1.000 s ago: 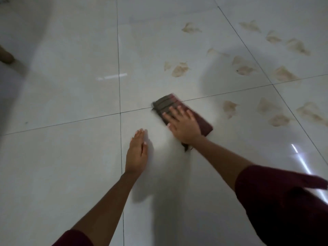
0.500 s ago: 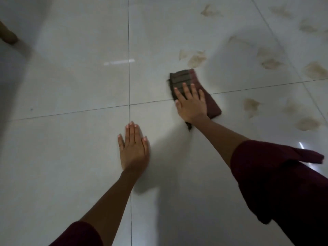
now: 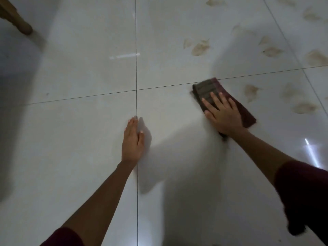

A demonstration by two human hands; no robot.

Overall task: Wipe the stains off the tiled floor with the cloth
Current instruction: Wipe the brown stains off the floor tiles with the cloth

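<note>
Pressing the folded cloth [image 3: 221,96] flat under spread fingers [image 3: 215,99], the right hand [image 3: 224,117] should push firmly toward the brown stains [image 3: 251,91] just beside it; left hand [image 3: 133,141] braces flat, fingers together.

Glossy pale tiles [image 3: 79,139], dark grout, wooden furniture leg [image 3: 16,20]

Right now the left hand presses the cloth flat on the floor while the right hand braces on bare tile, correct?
Hands are swapped. In the head view the right hand presses the cloth flat, and the left hand braces on bare tile.
</note>
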